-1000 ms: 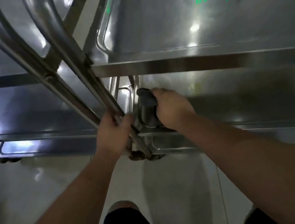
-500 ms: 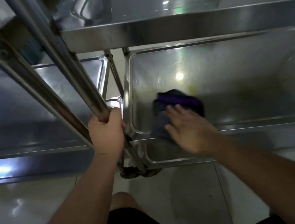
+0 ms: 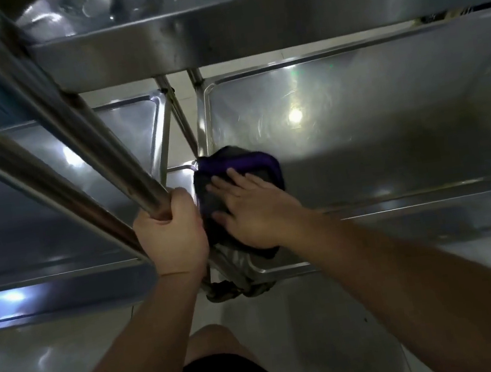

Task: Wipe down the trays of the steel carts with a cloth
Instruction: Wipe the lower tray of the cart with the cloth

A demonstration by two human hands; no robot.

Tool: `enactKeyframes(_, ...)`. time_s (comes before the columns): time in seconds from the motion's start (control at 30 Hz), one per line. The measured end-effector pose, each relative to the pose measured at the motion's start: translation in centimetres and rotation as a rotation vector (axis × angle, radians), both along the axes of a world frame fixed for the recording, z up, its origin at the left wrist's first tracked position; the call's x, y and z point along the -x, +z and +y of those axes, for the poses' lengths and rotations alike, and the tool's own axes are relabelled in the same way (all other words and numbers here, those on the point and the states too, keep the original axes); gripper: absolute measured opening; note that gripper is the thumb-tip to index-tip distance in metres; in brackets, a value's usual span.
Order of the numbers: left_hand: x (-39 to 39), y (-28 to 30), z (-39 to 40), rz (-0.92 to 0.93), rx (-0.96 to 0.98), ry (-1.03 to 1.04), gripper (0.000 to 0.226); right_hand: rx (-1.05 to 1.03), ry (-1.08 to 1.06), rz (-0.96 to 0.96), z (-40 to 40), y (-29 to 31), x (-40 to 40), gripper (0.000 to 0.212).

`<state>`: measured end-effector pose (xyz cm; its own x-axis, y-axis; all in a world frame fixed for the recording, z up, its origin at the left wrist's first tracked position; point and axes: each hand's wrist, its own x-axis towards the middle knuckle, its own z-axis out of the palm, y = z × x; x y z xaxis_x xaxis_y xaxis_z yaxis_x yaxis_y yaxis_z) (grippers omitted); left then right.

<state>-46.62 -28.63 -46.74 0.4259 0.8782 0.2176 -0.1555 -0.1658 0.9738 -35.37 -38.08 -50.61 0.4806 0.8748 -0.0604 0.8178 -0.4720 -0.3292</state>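
Since half a second ago the flat right hand [image 3: 254, 213] has slid the cloth [image 3: 235, 168] into the tray [image 3: 386, 122] corner, while the left hand [image 3: 171, 237] still grips the post [image 3: 80, 139].

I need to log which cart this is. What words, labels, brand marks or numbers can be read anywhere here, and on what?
None can be read.
Steel trays, upper tray rim and cart posts: bare metal with only light glare, no plate or sticker showing.
Cloth under the right hand: dark with a purple band, no tag visible.

Two steel carts [image 3: 359, 154] [image 3: 48, 182], one cloth [image 3: 234, 163], two hands [image 3: 170, 231] [image 3: 254, 210].
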Motion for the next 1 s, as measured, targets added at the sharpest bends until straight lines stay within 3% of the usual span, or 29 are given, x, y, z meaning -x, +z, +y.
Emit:
enactKeyframes(0.1,0.1,-0.5,0.3,-0.004,-0.036,-0.012,0.041,0.003,0.081,-0.014,-4.4,0.2,-1.2,0.075)
enactKeyframes(0.27,-0.2,-0.9,0.7,-0.040,-0.044,-0.021,0.035,-0.006,-0.388,-0.134,-12.7,0.1,-11.2,0.068)
enactKeyframes(0.43,-0.2,-1.1,0.8,-0.052,-0.006,-0.013,0.037,0.069,-0.693,-0.076,-7.4,0.7,-17.8,0.077)
enactKeyframes(0.57,0.0,-0.8,0.6,-0.047,-0.009,-0.033,0.031,0.004,-0.488,-0.061,0.2,1.0,-13.5,0.072)
enactKeyframes(0.7,0.1,-0.5,0.7,-0.023,-0.021,-0.033,0.028,-0.007,0.133,-0.078,-0.7,0.2,-5.7,0.076)
enactKeyframes(0.77,0.1,-0.3,0.6,-0.028,-0.003,-0.048,0.026,0.011,0.354,-0.088,-4.1,0.1,-6.4,0.075)
enactKeyframes(0.83,0.1,-0.3,0.6,-0.013,-0.004,-0.040,0.026,0.005,0.315,-0.124,-6.0,0.1,-9.8,0.073)
enactKeyframes(1.0,0.0,-0.5,0.7,-0.045,-0.057,-0.024,0.040,0.066,-0.246,-0.098,0.2,0.2,-15.7,0.074)
